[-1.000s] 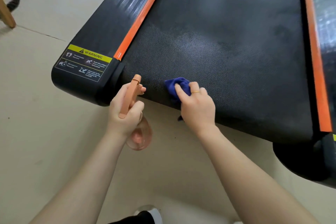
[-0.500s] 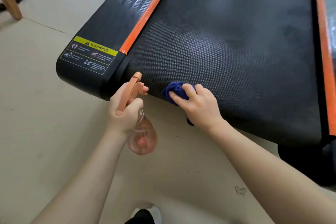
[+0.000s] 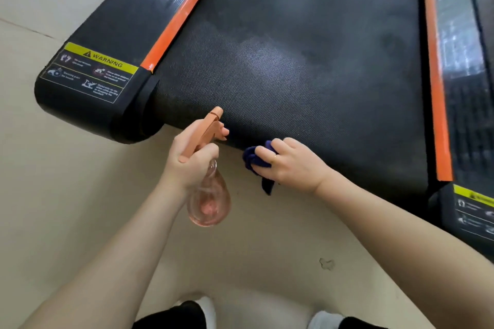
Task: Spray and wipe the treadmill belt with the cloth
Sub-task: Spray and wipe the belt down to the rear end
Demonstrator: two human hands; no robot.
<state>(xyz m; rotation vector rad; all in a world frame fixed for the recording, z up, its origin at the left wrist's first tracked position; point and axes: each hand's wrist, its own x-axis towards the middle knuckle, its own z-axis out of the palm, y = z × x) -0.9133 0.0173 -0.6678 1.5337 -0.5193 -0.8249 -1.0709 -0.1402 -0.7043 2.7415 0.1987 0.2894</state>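
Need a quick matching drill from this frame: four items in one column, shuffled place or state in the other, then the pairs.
Items
1. dark blue wiping cloth
2. clear pink spray bottle with orange trigger head
3. yellow and black warning label
4. orange side strip

Places or states
A. on the treadmill's rear left corner cover
B. pressed on the black textured treadmill belt rear edge by the right hand
C. running along the belt's left edge
D. gripped by the left hand, off the belt

Pairs: 1-B, 2-D, 3-A, 4-C
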